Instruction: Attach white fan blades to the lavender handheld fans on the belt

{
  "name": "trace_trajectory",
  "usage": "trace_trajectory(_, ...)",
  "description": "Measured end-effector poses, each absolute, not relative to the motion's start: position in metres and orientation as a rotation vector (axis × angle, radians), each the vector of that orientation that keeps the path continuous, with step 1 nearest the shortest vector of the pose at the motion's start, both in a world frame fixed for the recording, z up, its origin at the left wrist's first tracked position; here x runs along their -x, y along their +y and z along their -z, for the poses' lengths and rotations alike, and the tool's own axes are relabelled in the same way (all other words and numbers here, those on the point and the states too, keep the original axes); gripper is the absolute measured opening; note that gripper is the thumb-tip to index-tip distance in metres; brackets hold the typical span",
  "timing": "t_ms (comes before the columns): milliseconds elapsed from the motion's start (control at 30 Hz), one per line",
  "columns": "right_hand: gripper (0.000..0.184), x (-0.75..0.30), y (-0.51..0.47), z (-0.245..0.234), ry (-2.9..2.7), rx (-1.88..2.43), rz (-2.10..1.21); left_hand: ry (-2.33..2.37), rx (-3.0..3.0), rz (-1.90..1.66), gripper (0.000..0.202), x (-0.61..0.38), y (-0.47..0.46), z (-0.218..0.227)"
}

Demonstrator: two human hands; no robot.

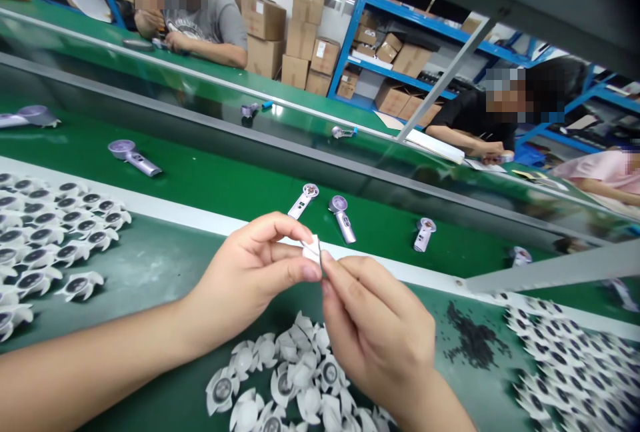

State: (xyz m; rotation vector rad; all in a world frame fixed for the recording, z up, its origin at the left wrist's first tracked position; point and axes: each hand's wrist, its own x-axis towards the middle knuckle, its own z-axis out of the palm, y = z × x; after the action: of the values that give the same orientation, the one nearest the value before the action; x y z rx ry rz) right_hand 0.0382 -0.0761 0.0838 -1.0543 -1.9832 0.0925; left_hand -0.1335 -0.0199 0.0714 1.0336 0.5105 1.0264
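My left hand (265,255) pinches a small white fan blade wheel (312,249) between thumb and fingers, its edge turned toward me. From the other side, my right hand (380,319) is closed with thumb and forefinger against the wheel's dark inner face; whether a small part sits between those fingertips is hidden. Below both hands lies a loose heap of white fan blade wheels (303,369), some showing dark round centres. Many small black pieces (473,339) are scattered on the bench to the right of my right hand.
Rows of fan wheels lie at left (37,235) and right (575,359). Beyond a white rail (200,215), a green belt (225,162) carries several lilac handheld fan bodies (343,219). A slanted metal post (555,269) stands at right. Co-workers (215,19) sit across the line.
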Motion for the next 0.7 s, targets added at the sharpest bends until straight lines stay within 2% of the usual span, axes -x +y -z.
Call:
trace_trajectory(67,0.032,-0.039,-0.057,-0.076,-1.944,1.118,-0.160,0.564,-1.080,-1.096,0.019,0.138,-0.012,-0.077)
trace_trajectory(133,0.031,-0.032,-0.023,-0.067,-1.817,1.452,-0.337,0.615,-1.137,-1.203,0.017,0.145,-0.002,-0.085)
trace_trajectory(200,0.044,-0.019,0.020,-0.055,-1.699,1.837,-0.502,0.653,-1.193,-1.309,0.015,0.153,0.008,-0.093)
trace_trajectory(300,0.068,0.005,0.081,-0.037,-1.638,2.034,-0.594,0.689,-1.235,-1.360,0.015,0.162,0.016,-0.100)
trace_trajectory(333,0.070,0.012,0.096,-0.033,-1.614,2.081,-0.634,0.694,-1.237,-1.357,0.016,0.164,0.016,-0.101)
trace_trajectory(433,0.048,0.019,0.117,-0.026,-1.557,2.136,-0.780,0.697,-1.230,-1.339,0.017,0.166,0.017,-0.100)
trace_trajectory(567,0.024,0.003,0.088,-0.039,-1.582,1.969,-1.044,0.731,-1.234,-1.333,0.022,0.167,0.020,-0.097)
trace_trajectory(700,0.016,-0.015,0.019,-0.060,-1.580,1.658,-1.177,0.809,-1.271,-1.294,0.019,0.163,0.021,-0.096)
